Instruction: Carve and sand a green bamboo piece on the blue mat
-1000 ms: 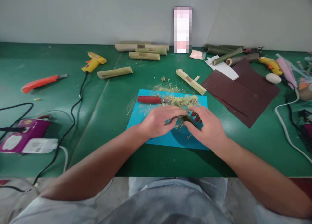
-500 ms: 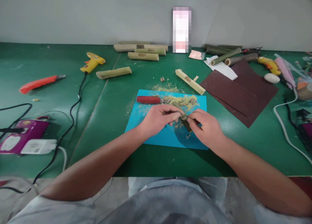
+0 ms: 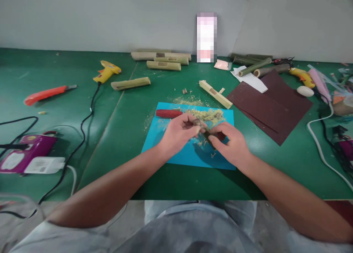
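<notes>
Both my hands grip a dark green bamboo piece [image 3: 207,134] above a blue sheet [image 3: 176,164]. My left hand [image 3: 180,131] is closed on its upper left end, thumb and fingers pinching it. Farther down the same piece, my right hand [image 3: 229,138] has its thumb and fingers closed round it. Fingers hide much of the bamboo. Just beyond my left hand lies a red-handled knife [image 3: 168,113], its blade end covered by the hand. Pale shavings [image 3: 213,115] are heaped on the sheet behind my hands.
Past the sheet lies a notched bamboo tube [image 3: 220,98], with brown sandpaper sheets [image 3: 286,120] to its right. A yellow glue gun [image 3: 106,72], an orange cutter [image 3: 45,95] and a purple power strip [image 3: 41,146] with cords are leftward. A phone [image 3: 206,38] leans on the wall.
My right hand's thumb and fingers have shifted slightly lower along the bamboo piece. My left hand has moved slightly, and more of the bamboo shows between the hands. The camera view has shifted a little.
</notes>
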`<action>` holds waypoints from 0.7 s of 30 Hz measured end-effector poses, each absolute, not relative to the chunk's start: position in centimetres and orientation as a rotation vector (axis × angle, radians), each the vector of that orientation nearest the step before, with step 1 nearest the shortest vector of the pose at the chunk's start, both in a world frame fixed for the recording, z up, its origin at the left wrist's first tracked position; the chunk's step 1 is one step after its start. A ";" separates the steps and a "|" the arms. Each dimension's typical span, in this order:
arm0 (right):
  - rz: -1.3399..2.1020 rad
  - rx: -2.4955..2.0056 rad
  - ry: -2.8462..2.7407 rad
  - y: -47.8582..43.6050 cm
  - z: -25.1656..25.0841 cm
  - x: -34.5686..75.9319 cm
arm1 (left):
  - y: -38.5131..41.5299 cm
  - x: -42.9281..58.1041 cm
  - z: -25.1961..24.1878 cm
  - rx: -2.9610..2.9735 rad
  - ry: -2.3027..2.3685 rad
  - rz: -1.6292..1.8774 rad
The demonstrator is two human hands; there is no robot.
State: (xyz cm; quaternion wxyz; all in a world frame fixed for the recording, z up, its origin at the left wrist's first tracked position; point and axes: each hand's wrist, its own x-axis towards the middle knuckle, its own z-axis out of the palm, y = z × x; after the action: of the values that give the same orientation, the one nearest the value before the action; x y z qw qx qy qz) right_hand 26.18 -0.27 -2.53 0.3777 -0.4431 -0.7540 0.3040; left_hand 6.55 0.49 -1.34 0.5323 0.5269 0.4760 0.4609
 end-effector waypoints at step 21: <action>0.414 -1.626 -2.380 -1.4 -1.5 26.0 | 3.2 3.4 -2.9 2.363 1.458 0.999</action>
State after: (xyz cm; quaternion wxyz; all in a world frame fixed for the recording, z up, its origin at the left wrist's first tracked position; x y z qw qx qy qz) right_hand 26.03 -1.39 -1.45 0.1146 -0.5547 -0.8119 0.1414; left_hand 3.44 3.19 -2.88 0.0950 0.7972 0.4918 0.3371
